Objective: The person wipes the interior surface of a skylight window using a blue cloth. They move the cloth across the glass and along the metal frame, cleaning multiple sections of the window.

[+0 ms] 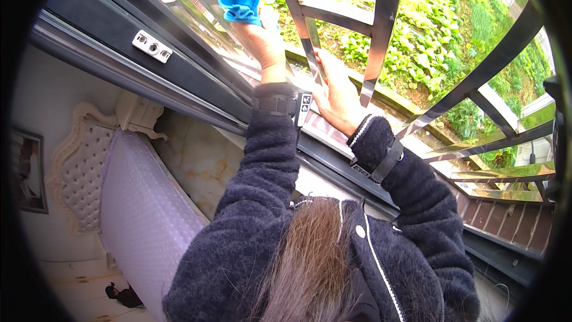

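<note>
My left hand [261, 44] is raised at the upper left of the view, with a bunched blue cloth [242, 0] in its fingers, beside the glass of a dark-framed window. My right hand [336, 94] reaches out through the window opening, its fingers wrapped around an upright bar [309, 49] of a shiny metal window grille. A dark fuzzy sleeve covers each arm, and a strap with a small tag goes round each wrist.
A white fitting [152, 46] sits on the dark window frame [103, 20]. Metal bars curve across the right side, with garden plants [415, 49] and a brick ledge [509, 221] beyond. Indoors at lower left stand a bed [143, 214] and its tufted headboard [82, 179].
</note>
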Action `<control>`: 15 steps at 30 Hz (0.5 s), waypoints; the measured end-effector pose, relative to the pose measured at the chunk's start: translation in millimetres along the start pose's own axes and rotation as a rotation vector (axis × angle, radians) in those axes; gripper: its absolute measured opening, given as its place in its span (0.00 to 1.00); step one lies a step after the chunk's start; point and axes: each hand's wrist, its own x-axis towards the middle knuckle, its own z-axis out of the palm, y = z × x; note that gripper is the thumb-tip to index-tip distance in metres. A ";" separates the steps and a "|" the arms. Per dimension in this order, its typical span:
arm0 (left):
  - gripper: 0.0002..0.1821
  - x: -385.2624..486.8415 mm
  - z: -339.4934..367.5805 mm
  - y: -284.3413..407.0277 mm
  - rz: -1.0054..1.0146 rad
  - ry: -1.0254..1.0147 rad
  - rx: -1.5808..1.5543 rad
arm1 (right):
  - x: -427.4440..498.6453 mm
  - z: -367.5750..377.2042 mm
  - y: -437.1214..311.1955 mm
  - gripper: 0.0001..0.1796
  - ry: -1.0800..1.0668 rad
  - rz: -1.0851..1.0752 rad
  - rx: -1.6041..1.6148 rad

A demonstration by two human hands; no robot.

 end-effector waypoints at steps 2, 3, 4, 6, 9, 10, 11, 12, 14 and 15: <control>0.26 -20.4 -4.6 -13.0 -0.075 -0.132 0.020 | -0.7 1.0 1.5 0.32 0.028 -0.068 -0.042; 0.27 -31.0 -7.6 -19.1 -0.059 -0.173 0.025 | -1.3 1.1 2.2 0.34 0.021 -0.058 -0.033; 0.25 -44.5 -8.4 -22.5 -0.197 -0.208 -0.101 | -1.7 1.7 2.4 0.35 0.020 -0.047 -0.026; 0.17 -72.8 -12.2 -24.3 -0.373 -0.172 -0.301 | -2.7 2.1 2.6 0.36 0.024 -0.032 -0.013; 0.10 -103.2 -20.2 -18.7 -0.713 -0.249 -0.460 | -3.5 2.6 3.4 0.36 0.019 -0.045 0.025; 0.09 -106.8 -22.9 -15.8 -0.910 -0.317 -0.442 | -4.1 3.3 3.4 0.36 0.035 -0.084 0.035; 0.08 -106.4 -23.7 -13.0 -0.743 -0.283 -0.478 | -4.2 3.4 4.0 0.36 0.018 -0.080 0.032; 0.08 -102.0 -22.4 -9.9 -0.648 -0.260 -0.458 | -4.6 4.0 4.5 0.36 0.015 -0.083 0.031; 0.09 -80.4 -17.0 -5.9 -0.743 -0.217 -0.716 | -5.3 4.4 6.6 0.36 0.014 -0.080 0.015; 0.08 -71.4 -13.4 -0.3 -0.637 -0.205 -0.628 | -5.7 4.4 7.6 0.35 0.019 -0.095 0.003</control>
